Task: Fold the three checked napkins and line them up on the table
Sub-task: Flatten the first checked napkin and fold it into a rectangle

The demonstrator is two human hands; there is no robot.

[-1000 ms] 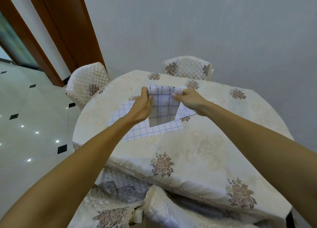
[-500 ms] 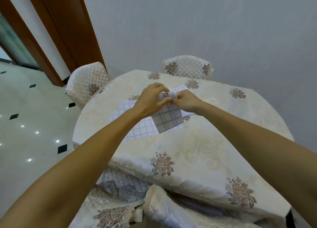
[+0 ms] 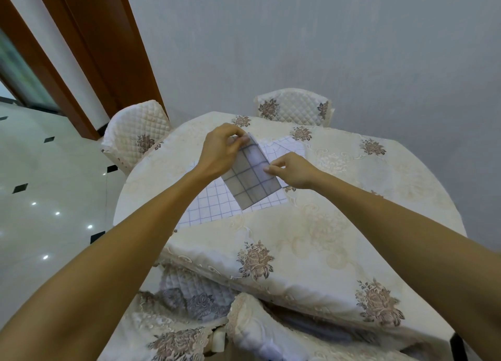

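A folded white napkin with a dark check point(image 3: 250, 177) hangs tilted above the table. My left hand point(image 3: 221, 150) pinches its top corner, and my right hand point(image 3: 291, 169) pinches its right edge. Beneath it an unfolded checked napkin point(image 3: 214, 204) lies flat on the cream floral tablecloth point(image 3: 325, 225). Part of another checked napkin point(image 3: 283, 147) shows behind my right hand; how it lies is mostly hidden.
Quilted chairs stand at the far left point(image 3: 135, 138) and far side point(image 3: 294, 107) of the table, and another chair back point(image 3: 260, 333) sits close in front of me. A grey wall rises behind. Glossy tiled floor point(image 3: 48, 198) lies left.
The held napkin went from a wide hanging rectangle, through my hands meeting at its top, to a narrower fold held tilted. My right hand slid down to its right edge.
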